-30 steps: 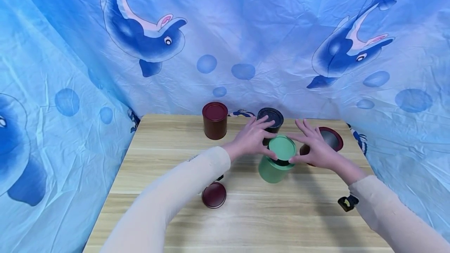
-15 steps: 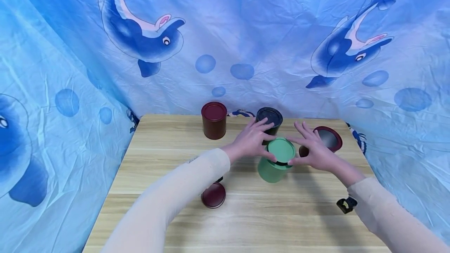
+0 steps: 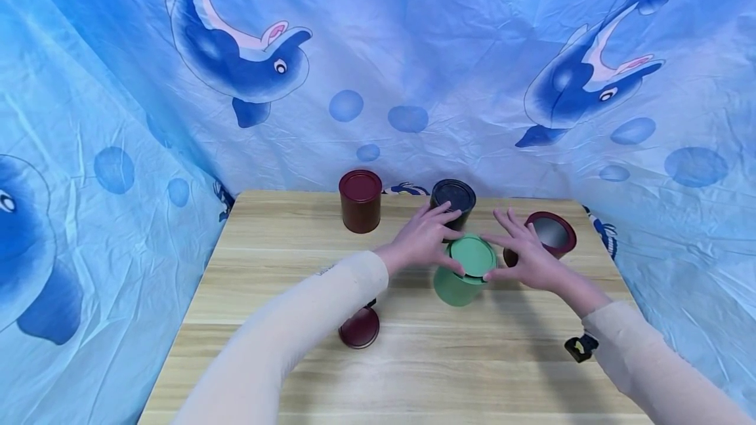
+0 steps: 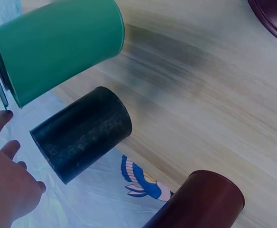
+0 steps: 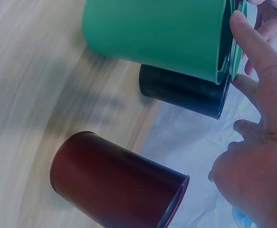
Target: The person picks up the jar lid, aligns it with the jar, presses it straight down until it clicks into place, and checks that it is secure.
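A green can (image 3: 457,290) stands upright on the wooden table, its round green lid (image 3: 472,256) held at the mouth. My left hand (image 3: 420,239) pinches the lid's left edge between thumb and index finger, the other fingers spread. On the opposite edge, my right hand (image 3: 529,258) pinches it the same way. Seen from the right wrist, the lid (image 5: 235,57) sits slightly off the rim of the can (image 5: 157,33), with a dark gap between them. Close behind is a black can (image 3: 453,195), partly covered by the left fingers.
A dark red can (image 3: 361,202) with its lid on stands at the back left. To the right, an open dark red can (image 3: 552,233) is partly behind my right hand. A loose dark red lid (image 3: 359,328) lies near my left sleeve. Blue dolphin-print cloth (image 3: 378,71) encloses the table.
Both hands have lowered the green lid toward the can, and the dark gap under it has narrowed. The other cans and the loose lid have stayed put.
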Available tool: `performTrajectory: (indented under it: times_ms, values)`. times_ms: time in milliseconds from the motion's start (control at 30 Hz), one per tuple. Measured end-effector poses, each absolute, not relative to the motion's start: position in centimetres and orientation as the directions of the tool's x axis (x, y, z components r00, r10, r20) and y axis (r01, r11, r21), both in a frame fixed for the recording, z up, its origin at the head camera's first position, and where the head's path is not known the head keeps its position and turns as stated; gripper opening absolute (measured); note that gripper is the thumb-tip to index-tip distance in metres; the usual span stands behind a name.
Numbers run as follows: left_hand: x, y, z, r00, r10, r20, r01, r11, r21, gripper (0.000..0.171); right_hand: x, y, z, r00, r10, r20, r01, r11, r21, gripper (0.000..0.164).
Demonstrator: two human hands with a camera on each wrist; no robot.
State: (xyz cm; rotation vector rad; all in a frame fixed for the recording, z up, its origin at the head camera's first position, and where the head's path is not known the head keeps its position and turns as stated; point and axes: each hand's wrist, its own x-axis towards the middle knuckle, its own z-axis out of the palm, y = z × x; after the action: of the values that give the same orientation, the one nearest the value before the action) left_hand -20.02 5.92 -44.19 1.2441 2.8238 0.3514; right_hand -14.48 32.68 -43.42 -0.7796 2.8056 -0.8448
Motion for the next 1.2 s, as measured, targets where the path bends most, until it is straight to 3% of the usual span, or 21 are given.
performTrajectory:
  times_ms: [833,1067,1200]
  values:
    - [-20.2,5.7,-45.3,-0.651,0.759,-0.008,0.745,0.64,0.186,0.078,-14.3,32.8,-44.5,-0.86,-0.511,0.008,-0.439,0.73,-0.524,0.078]
    - [-20.0,5.6,-45.0,-0.653,0.757,-0.019,0.74,0.643,0.196,0.074,-14.2,32.6,-44.3,-0.864,-0.503,0.03,-0.434,0.711,-0.554,0.06]
    - [-20.0,5.6,-45.0,-0.657,0.754,-0.02,0.735,0.646,0.207,0.073,-14.3,32.6,-44.4,-0.864,-0.502,0.029,-0.433,0.712,-0.552,0.059]
